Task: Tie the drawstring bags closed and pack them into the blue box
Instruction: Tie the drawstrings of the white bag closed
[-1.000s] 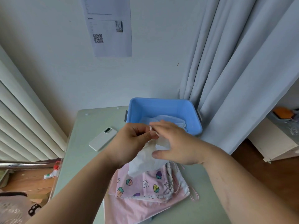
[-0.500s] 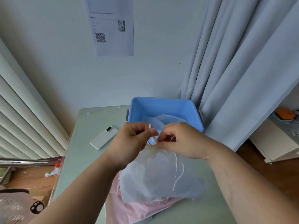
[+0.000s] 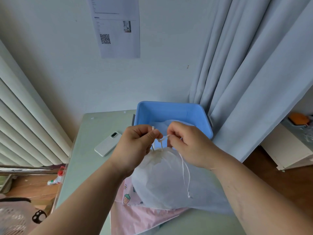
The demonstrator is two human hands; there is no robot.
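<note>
Since a knot tightens by opposed pull, the left hand [image 3: 135,146] and right hand [image 3: 188,145] each pinch the drawstring [image 3: 161,141] in curled fingers [image 3: 156,134], with the white drawstring bag [image 3: 162,180] held just in front of the blue box [image 3: 169,108].

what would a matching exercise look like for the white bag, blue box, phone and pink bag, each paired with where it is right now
Things
1. white bag
2. blue box
3. phone
4. pink bag

Places
A. at the far end of the table, next to the curtain
B. flat on the table, left of the box
C. its cord pinched by the left hand and right hand
D. lying under the white bag

Pairs: 1-C, 2-A, 3-B, 4-D
</note>
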